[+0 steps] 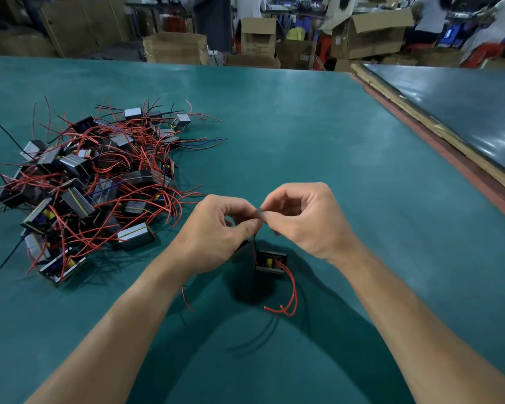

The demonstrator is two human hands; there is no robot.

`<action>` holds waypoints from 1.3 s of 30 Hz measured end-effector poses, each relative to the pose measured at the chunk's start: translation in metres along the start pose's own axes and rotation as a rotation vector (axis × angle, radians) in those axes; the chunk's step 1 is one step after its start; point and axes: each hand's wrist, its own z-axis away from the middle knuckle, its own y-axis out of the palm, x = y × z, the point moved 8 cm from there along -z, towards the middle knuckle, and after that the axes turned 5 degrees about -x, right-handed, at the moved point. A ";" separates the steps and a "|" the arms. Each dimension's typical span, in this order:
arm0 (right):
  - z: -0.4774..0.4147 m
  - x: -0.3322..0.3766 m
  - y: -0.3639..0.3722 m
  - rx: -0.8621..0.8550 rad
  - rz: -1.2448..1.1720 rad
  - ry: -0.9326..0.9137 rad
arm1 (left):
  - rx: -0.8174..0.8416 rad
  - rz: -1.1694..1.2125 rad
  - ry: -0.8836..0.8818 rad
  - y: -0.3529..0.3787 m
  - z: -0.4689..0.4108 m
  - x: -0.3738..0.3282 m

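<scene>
The left hand (216, 228) and right hand (303, 220) meet fingertip to fingertip, both pinching the tip of one red lead (254, 243). They are at 12 o'clock of the single transformer (270, 262), which seems to hang from that lead just above the desk (318, 135). The step probably goes best with the pinch close to the lead's end and a gentle twist, so the strands do not fray and the dangling weight does not tug. Two more looping leads (294, 287) trail off at 5 o'clock. At 10 o'clock lies one pile (91, 182) of well over fifteen transformers, too tangled for an exact count.
</scene>
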 end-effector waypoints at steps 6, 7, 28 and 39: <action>0.000 0.000 0.000 0.025 0.034 0.003 | -0.043 -0.105 0.067 -0.003 0.001 -0.004; 0.000 0.000 0.000 0.042 0.067 -0.002 | -0.018 -0.073 0.042 -0.001 0.000 -0.002; -0.001 -0.007 0.001 0.049 0.073 0.037 | -0.147 -0.294 0.180 -0.006 0.002 -0.012; 0.001 0.002 0.000 0.172 0.083 0.009 | 0.078 0.168 -0.170 0.005 0.002 0.005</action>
